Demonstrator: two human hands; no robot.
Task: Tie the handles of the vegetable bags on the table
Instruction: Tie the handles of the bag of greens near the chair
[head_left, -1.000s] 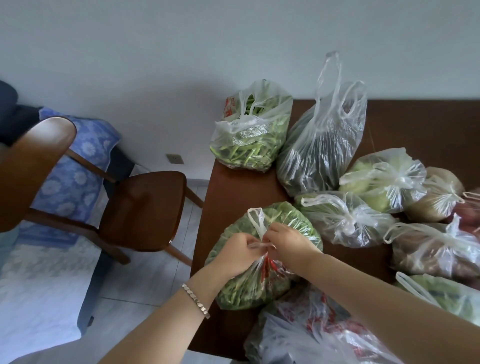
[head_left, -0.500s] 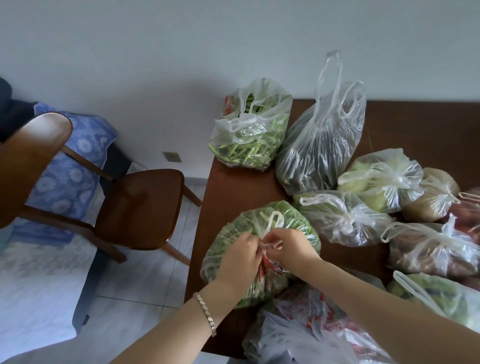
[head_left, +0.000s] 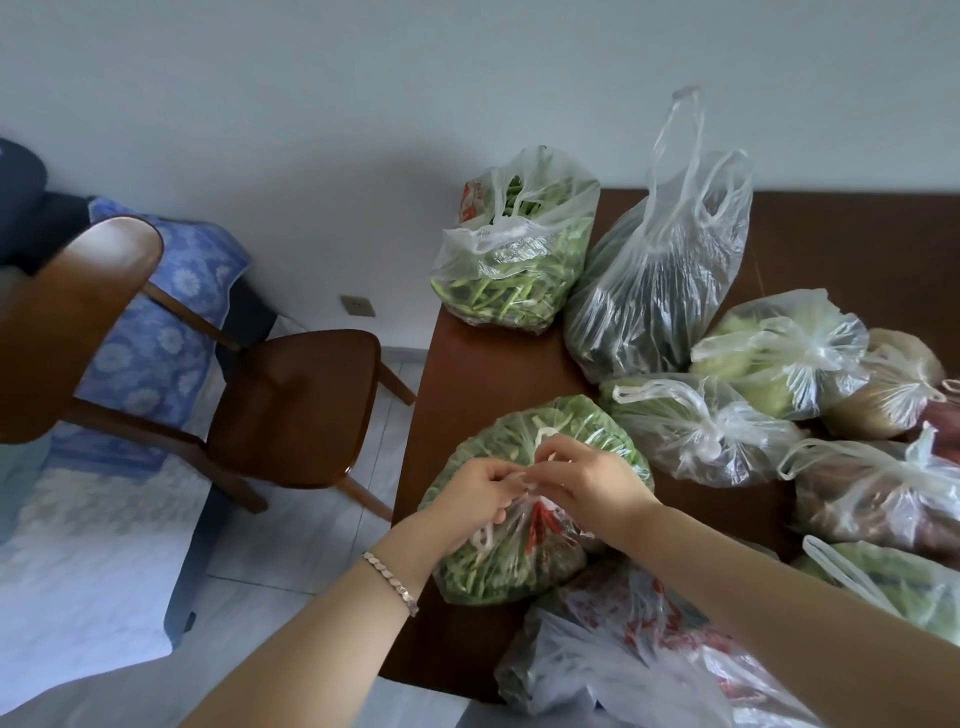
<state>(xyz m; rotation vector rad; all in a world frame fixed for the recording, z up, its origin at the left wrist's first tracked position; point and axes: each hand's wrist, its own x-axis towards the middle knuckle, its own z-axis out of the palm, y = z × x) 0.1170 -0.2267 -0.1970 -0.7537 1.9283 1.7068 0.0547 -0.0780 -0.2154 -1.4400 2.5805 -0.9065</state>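
bag in work: clear bag of green veg (head_left: 582, 423), lying at near-left part of brown table (head_left: 467, 374), close to its left edge.
handles: white strips (head_left: 544, 434) bunched on top of that bag, between both hands; one loop sticks up past the fingers.
l hand (head_left: 478, 493): fingers curled, pinching handle plastic; bracelet (head_left: 392, 582) on wrist.
r hand (head_left: 587, 483): fingers curled, pinching handle plastic too, fingertips meeting l hand's.
knot: cannot tell if closed, fingers hide it.
far-left: bag of green stalks (head_left: 514, 270), mouth open, handle draped across front.
next to it: tall bag (head_left: 660, 280) w/ dark veg, handles standing up, untied.
tied already: pale veg bag (head_left: 779, 353), clear tied bag (head_left: 696, 431) just beside bag in work, brown veg bag (head_left: 872, 493) at right.
near edge: red-print bag (head_left: 623, 654), below r forearm in view.
off table: wooden chair (head_left: 291, 405) to the left, blue floral cloth (head_left: 150, 322) behind it.
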